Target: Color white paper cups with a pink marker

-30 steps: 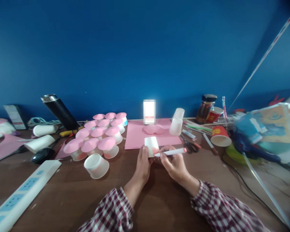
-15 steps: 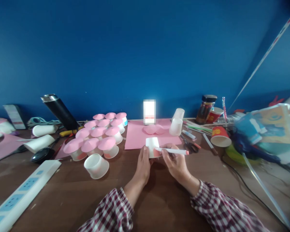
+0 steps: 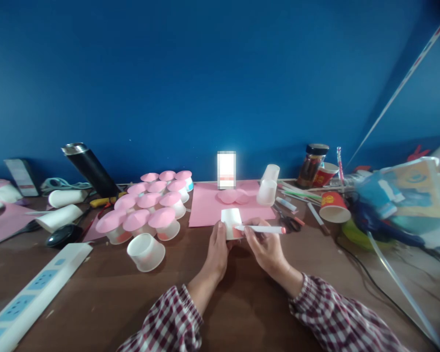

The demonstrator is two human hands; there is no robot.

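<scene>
Currently colouring: small white paper cup (image 3: 231, 220), upturned above brown wooden table (image 3: 95, 293), gripped in left hand (image 3: 217, 250); right hand (image 3: 266, 247) pinching white pink-capped marker (image 3: 261, 229), tip on cup wall. Done, apparently: twelve pink-capped cups (image 3: 146, 205). Left: plain white cup (image 3: 145, 252) lying nearby.

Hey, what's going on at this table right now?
A person in a checked shirt is colouring a small white paper cup. The left hand steadies the upturned cup, while the right hand holds a marker pen with its tip against the cup's side, where a pink patch shows. A cluster of pink-topped cups stands to the left, on the wooden table.
</scene>
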